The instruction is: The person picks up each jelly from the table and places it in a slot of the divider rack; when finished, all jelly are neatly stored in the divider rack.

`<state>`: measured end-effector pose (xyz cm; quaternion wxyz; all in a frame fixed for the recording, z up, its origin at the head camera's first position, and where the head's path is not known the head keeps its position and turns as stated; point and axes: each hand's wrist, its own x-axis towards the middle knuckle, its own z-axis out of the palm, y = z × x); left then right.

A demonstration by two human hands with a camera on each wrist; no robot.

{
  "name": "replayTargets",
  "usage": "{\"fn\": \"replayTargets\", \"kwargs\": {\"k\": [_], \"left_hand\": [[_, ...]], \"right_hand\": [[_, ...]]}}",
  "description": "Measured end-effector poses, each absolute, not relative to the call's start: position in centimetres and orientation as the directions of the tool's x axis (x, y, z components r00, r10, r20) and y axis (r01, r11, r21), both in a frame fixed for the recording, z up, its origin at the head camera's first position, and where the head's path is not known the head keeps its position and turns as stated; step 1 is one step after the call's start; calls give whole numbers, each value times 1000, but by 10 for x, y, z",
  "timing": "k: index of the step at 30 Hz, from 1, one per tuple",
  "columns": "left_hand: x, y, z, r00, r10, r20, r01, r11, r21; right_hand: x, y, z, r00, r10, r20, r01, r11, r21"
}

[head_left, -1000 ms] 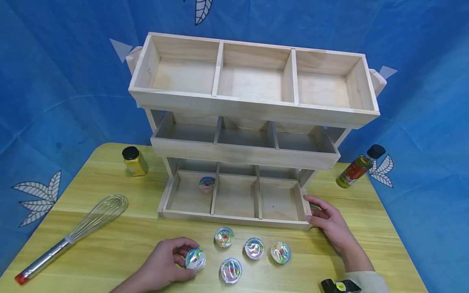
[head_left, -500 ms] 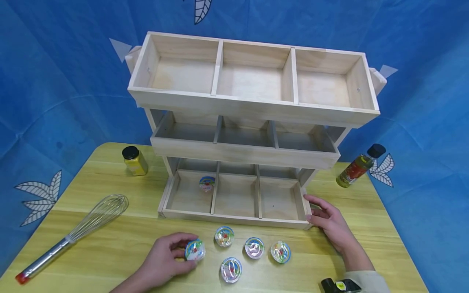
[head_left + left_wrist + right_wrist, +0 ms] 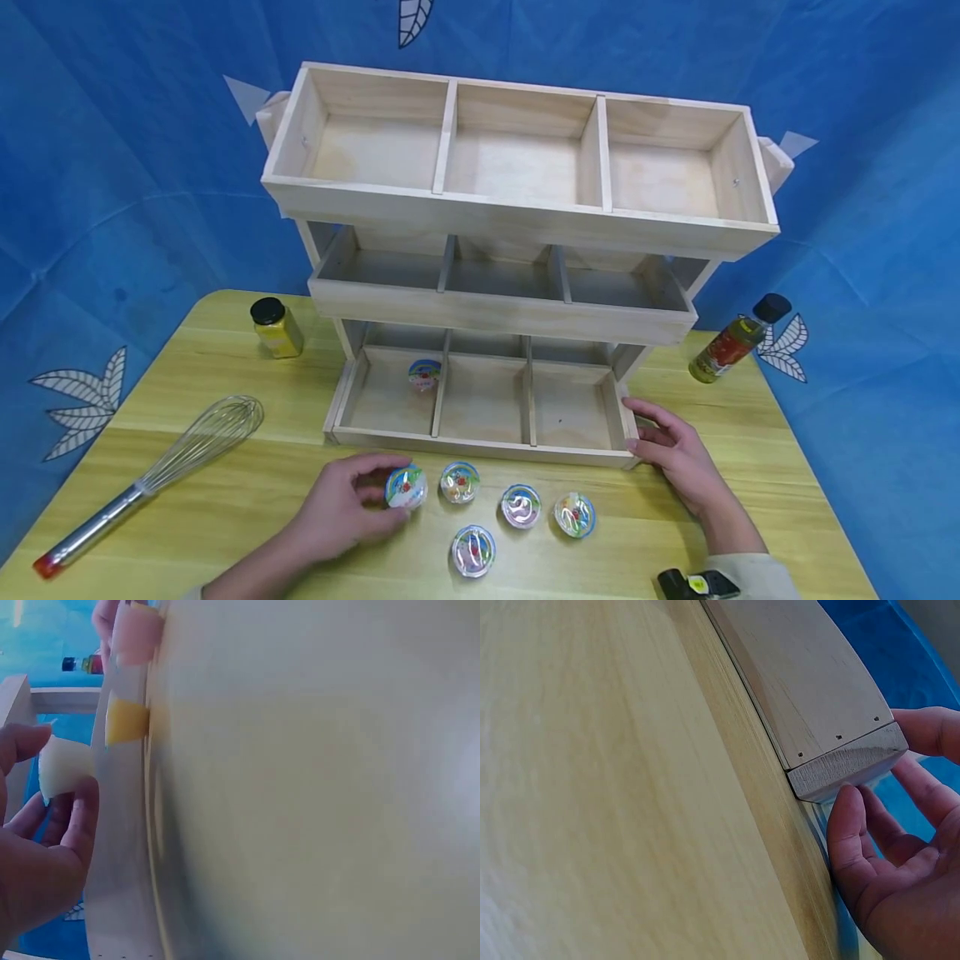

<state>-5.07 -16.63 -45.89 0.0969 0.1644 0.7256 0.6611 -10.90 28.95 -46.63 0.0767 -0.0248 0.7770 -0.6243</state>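
Observation:
My left hand (image 3: 341, 510) pinches a jelly cup (image 3: 407, 487) between thumb and fingers, just in front of the bottom tier of a wooden three-tier rack (image 3: 487, 451). In the left wrist view this cup (image 3: 64, 766) is whitish and tipped on its side, raised off the table. My right hand (image 3: 678, 454) grips the front right corner of the bottom tier, its thumb (image 3: 846, 825) at the end of the board. One jelly cup (image 3: 424, 375) lies in the bottom left compartment. Several more stand on the table, among them one jelly cup (image 3: 459, 482) close beside the left hand's.
A whisk (image 3: 187, 454) lies at the left, with a yellow jar (image 3: 277, 329) with a black lid behind it. An oil bottle (image 3: 731, 346) stands right of the rack. Blue cloth (image 3: 135, 167) hangs behind the table (image 3: 247, 508).
My left hand has carried the jelly cup away from me, toward the rack's front board. My right hand has stayed at the corner.

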Motion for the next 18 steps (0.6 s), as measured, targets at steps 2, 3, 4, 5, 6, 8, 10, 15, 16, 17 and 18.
{"fn": "replayTargets", "kwargs": {"k": [2,3,4,5,6,8,10,15,16,17,18], "left_hand": [[-55,-166,-455,-926,368,85,124,85,989],[-57,-165,-453,-926,368,88,129,88,988],[-59,-165,-451,-925,368,96,139,92,986],[-61,-165,-449,-923,370,109,153,92,984],[-63,-165,-447,-920,372,123,168,90,982],[-67,-165,-444,-915,375,147,192,87,977],[-72,-165,-441,-912,376,168,213,82,974],[-85,-168,-432,-917,360,173,220,94,971],[-88,-169,-431,-918,357,174,222,99,970],[-91,-169,-430,-919,354,175,225,104,969],[-95,-170,-428,-919,352,175,227,111,968]], "right_hand": [[-109,290,-467,-987,-132,-91,60,220,-974],[-109,290,-467,-987,-133,-91,60,220,-974],[-109,289,-467,-987,-134,-91,60,221,-973],[-109,289,-467,-987,-134,-92,61,222,-973],[-109,289,-468,-987,-134,-92,60,223,-973],[-109,289,-467,-986,-139,-89,56,222,-973],[-109,289,-467,-986,-140,-87,54,222,-974],[-109,289,-466,-987,-133,-93,61,223,-973],[-109,289,-466,-987,-133,-94,63,223,-973],[-109,289,-466,-986,-133,-96,64,225,-972],[-110,289,-466,-986,-134,-98,66,226,-972]]}}
